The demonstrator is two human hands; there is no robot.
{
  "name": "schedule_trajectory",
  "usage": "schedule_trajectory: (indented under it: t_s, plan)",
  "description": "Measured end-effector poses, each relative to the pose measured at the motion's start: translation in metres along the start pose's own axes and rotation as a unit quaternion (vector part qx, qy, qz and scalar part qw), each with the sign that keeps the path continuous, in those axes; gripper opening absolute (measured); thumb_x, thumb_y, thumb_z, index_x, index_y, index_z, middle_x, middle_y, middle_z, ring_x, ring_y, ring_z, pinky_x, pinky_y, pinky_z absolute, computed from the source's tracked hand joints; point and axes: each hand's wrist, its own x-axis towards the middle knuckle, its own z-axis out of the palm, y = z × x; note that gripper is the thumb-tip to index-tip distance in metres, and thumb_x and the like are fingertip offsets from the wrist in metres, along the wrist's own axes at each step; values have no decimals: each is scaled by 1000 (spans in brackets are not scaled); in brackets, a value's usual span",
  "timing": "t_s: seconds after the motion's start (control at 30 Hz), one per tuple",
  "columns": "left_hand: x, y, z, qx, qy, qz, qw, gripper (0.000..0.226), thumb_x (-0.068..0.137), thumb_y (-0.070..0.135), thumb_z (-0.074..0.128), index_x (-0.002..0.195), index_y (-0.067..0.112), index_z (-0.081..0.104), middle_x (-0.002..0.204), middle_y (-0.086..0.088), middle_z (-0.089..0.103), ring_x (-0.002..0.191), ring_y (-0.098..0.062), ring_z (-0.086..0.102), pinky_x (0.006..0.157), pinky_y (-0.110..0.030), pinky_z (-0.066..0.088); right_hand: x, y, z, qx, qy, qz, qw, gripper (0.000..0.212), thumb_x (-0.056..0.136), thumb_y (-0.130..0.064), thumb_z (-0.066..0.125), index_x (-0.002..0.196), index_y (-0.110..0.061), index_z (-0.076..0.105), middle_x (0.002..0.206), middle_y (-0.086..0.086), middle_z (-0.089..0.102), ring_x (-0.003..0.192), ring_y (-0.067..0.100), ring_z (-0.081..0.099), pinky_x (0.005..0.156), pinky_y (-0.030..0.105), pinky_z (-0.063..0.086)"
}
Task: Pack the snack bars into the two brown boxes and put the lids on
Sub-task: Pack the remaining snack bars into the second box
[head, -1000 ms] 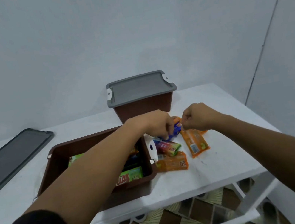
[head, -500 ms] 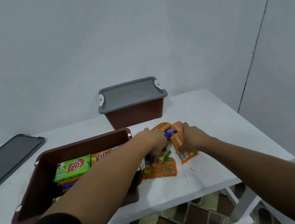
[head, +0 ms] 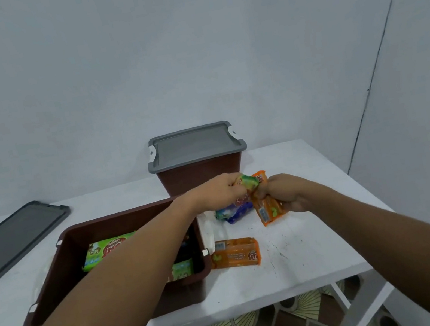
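Observation:
An open brown box (head: 62,264) sits at the table's front left with green snack bars (head: 103,251) inside, partly hidden by my left forearm. My left hand (head: 219,193) is raised just right of the box, shut on several snack bars, a green one (head: 249,182) on top and a blue one (head: 234,212) hanging below. My right hand (head: 285,193) is beside it, shut on orange snack bars (head: 269,210). One orange bar (head: 235,253) lies loose on the table by the box. A second brown box (head: 198,173) stands behind with its grey lid (head: 193,145) on.
A loose grey lid (head: 7,245) lies at the far left of the white table (head: 310,255). The table's front edge runs just below the open box; patterned floor tiles show under it. A grey wall stands close behind.
Both hands have closed on bars from the pile and lifted them off the table. The pile has shrunk to one orange bar lying by the box. The camera has shifted slightly.

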Motion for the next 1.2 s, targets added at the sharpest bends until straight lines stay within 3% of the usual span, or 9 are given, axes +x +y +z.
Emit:
schedule_trajectory:
  t_s: [0.13, 0.23, 0.33, 0.47, 0.53, 0.67, 0.87, 1.0, 1.2]
  plan:
    - [-13, 5, -18, -151, 30, -26, 988, 23, 97, 17, 58, 119, 14, 54, 103, -7, 67, 90, -16, 67, 76, -31, 55, -14, -18, 0, 93, -61, -43, 993, 37, 89, -5, 54, 126, -8, 55, 118, 20, 70, 111, 34, 68, 100, 50, 52]
    - [-25, 2, -32, -261, 50, -24, 964, 18, 97, 11, 62, 115, 10, 64, 100, -10, 74, 90, -21, 72, 86, -38, 57, -25, -32, 10, 148, -83, -67, 983, 38, 86, -3, 51, 123, -3, 57, 112, 22, 72, 103, 35, 71, 97, 50, 54]
    - [-42, -5, -45, -353, 69, -27, 932, 15, 99, 9, 61, 112, 13, 67, 95, -9, 76, 85, -21, 73, 80, -36, 59, -33, -45, 23, 192, -92, -82, 974, 37, 86, -3, 48, 122, -3, 56, 112, 24, 71, 99, 38, 71, 92, 52, 56]
    - [-69, -17, -62, -385, 64, -35, 920, 16, 97, 18, 68, 110, 8, 64, 96, -15, 73, 81, -26, 72, 84, -44, 59, -46, -60, 43, 210, -148, -93, 962, 32, 95, -14, 45, 121, -2, 59, 112, 27, 68, 89, 36, 69, 100, 58, 49]
    - [-85, -23, -71, -362, 60, -46, 929, 23, 97, 23, 69, 111, 8, 62, 96, -16, 74, 79, -26, 73, 76, -42, 61, -52, -66, 56, 202, -187, -97, 956, 40, 98, -25, 45, 127, -2, 59, 116, 28, 64, 85, 34, 69, 103, 60, 45]
    - [-121, -36, -86, -367, 35, -56, 928, 24, 101, 22, 61, 116, 4, 56, 89, -15, 75, 74, -24, 73, 63, -38, 63, -61, -80, 84, 148, -257, -97, 950, 53, 101, -41, 36, 124, -2, 62, 105, 26, 64, 84, 32, 65, 85, 44, 52]
    - [-159, -78, -111, -305, -40, -104, 946, 39, 89, 29, 71, 117, 5, 59, 101, -17, 71, 86, -27, 71, 75, -40, 61, -62, -87, 127, -7, -251, -111, 962, 46, 99, -44, 49, 126, -8, 60, 108, 14, 68, 93, 24, 64, 80, 37, 51]
    - [-181, -102, -121, -251, -103, -118, 955, 15, 94, 19, 69, 107, 10, 69, 102, -12, 73, 86, -22, 72, 75, -32, 61, -65, -90, 158, -205, -257, -155, 932, 45, 88, -45, 71, 122, -16, 65, 115, 7, 73, 106, 24, 71, 93, 39, 57]
    - [-202, -129, -114, -140, -129, -170, 967, 23, 92, 25, 74, 110, 10, 70, 100, -8, 76, 83, -18, 72, 72, -28, 60, -68, -85, 202, -383, -240, -152, 879, 59, 72, -48, 85, 123, -25, 66, 112, -4, 73, 105, 16, 68, 100, 39, 53]
